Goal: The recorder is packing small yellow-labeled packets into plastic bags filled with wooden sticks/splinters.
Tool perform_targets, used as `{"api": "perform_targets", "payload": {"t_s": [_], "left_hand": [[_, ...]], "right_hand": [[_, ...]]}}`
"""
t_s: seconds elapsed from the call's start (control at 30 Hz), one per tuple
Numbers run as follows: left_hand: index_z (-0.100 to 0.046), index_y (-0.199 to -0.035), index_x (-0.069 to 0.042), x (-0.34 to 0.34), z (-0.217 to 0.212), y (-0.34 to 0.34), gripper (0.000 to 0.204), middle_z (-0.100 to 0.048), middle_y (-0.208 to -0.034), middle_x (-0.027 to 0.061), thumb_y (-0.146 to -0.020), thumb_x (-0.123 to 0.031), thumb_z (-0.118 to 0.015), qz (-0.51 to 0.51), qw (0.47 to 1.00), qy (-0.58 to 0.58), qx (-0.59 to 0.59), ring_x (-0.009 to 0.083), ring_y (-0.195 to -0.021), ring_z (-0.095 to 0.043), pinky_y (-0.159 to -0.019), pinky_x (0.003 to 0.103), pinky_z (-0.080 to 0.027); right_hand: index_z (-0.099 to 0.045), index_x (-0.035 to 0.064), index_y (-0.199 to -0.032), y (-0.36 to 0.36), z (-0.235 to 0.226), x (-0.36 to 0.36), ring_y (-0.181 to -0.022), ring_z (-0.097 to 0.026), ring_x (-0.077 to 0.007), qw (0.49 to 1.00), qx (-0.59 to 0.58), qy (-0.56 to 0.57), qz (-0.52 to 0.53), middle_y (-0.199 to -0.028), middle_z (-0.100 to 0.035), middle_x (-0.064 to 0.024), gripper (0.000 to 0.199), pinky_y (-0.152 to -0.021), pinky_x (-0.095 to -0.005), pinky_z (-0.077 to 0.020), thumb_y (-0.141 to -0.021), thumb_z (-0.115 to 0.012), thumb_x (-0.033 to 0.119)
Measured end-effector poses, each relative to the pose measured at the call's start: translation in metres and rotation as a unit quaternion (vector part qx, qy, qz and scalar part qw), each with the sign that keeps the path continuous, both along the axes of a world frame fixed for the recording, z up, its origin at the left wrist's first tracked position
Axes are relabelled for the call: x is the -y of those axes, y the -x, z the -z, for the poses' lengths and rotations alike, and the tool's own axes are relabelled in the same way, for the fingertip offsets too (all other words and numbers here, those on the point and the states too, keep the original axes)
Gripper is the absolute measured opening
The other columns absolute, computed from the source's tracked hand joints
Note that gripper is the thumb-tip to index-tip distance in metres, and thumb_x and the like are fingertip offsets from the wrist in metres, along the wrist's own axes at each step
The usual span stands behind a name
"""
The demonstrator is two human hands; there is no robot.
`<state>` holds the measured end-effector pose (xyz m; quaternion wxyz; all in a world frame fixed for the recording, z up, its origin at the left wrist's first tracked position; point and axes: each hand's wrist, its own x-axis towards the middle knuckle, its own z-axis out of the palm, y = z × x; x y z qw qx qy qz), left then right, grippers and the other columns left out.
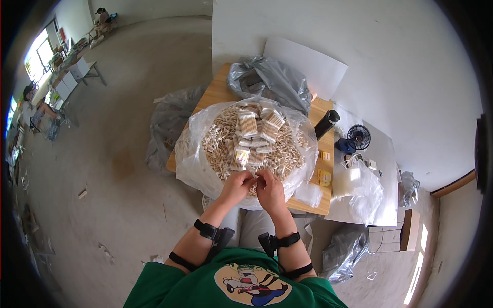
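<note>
wooden table (314, 201) | grey concrete floor (123, 154) | white wall (400, 56)

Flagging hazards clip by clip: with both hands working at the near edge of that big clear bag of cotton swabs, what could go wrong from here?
1. The big clear plastic bag of loose wooden-stick cotton swabs bulges past the small wooden table; tugging by the left hand or right hand might spill it.
2. The small bundled swab packs sit loosely on the heap and may slide off.
3. The black cylindrical bottle stands upright close beside the bag; a shifting bag could topple it.
</note>
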<state>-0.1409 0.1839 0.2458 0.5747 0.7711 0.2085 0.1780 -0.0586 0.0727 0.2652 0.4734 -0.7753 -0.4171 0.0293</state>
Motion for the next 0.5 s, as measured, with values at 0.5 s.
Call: {"api": "perform_targets", "payload": {"t_s": [0.5], "left_hand": [[-0.05, -0.071, 0.002, -0.01, -0.018, 0.001, 0.013, -0.056, -0.071, 0.0192, -0.076, -0.007, -0.056, 0.055, 0.971, -0.233, 0.012, 0.0391, -0.068, -0.056, -0.061, 0.045, -0.044]], "right_hand": [[-0.057, 0.002, -0.096, -0.015, 0.016, -0.002, -0.075, -0.06, -0.0351, 0.997, 0.07, 0.0, 0.017, -0.086, -0.061, -0.0177, 0.019, -0.066, -0.0414, -0.0481, -0.078, -0.052, -0.001]]}}
